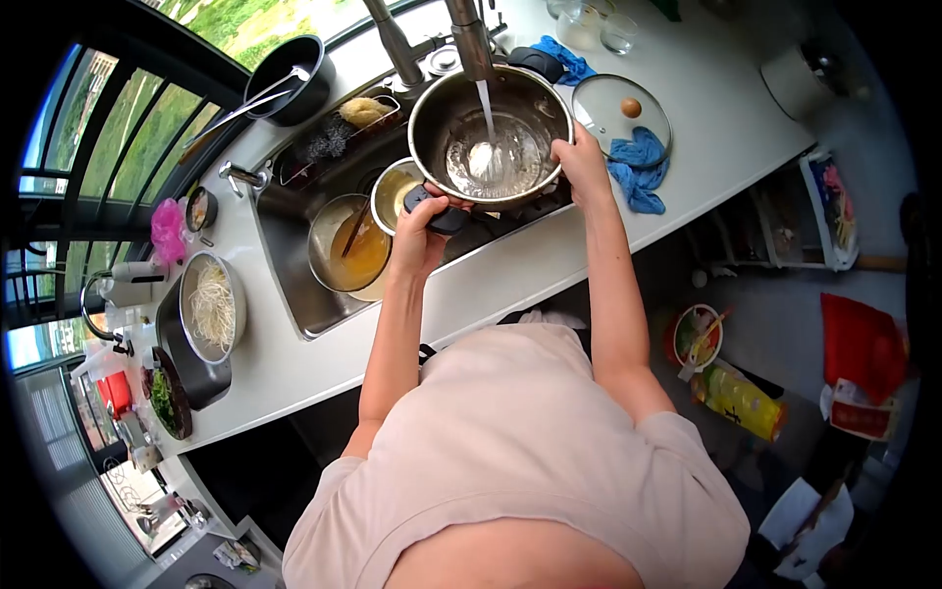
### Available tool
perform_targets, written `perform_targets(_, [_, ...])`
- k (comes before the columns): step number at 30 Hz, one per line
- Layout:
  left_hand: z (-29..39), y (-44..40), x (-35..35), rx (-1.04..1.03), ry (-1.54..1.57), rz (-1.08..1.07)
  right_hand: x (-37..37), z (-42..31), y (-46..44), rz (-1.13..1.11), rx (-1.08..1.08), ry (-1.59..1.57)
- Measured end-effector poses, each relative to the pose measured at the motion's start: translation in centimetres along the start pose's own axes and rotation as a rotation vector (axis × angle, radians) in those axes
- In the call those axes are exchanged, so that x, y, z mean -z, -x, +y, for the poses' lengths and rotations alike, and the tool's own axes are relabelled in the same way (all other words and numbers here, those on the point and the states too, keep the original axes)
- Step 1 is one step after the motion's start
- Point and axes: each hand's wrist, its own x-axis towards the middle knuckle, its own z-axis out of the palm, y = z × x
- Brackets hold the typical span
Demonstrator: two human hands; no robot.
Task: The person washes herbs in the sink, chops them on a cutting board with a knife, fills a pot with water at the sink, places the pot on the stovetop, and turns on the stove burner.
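A steel pot (437,113) is tilted under the faucet (471,44), and a stream of water (486,103) runs into it. Shallow, clear water covers its bottom. My left hand (420,236) is closed round the pot's black handle (447,220). On the opposite side, my right hand (582,167) grips the pot by its rim, thumb on top. Below the pot, the sink (287,260) holds a bowl of yellowish liquid (361,247) with a dark stick in it. A smaller bowl (386,201) sits beside that one, partly hidden by the pot and my left hand.
A glass lid (599,103) and blue cloths (638,162) lie right of the sink. To the left stand a black pot (287,79) with utensils, a bowl of pale noodle-like strands (214,309) and a pink bag (168,231). Glasses (618,34) stand at the back.
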Motion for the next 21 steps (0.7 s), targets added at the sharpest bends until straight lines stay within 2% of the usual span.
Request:
perform_targets(4, [0.0, 0.4, 0.0, 0.016, -0.040, 0.043, -0.4, -0.8, 0.6, -0.008, -0.016, -0.020])
perform_targets(7, [-0.1, 0.3, 0.6, 0.006, -0.019, -0.001, -0.6, -1.0, 0.8, 0.001, 0.038, -0.020])
perform_targets(21, [0.1, 1.0, 0.8, 0.019, 0.013, -0.024, -0.1, 0.2, 1.1, 0.016, 0.034, 0.068])
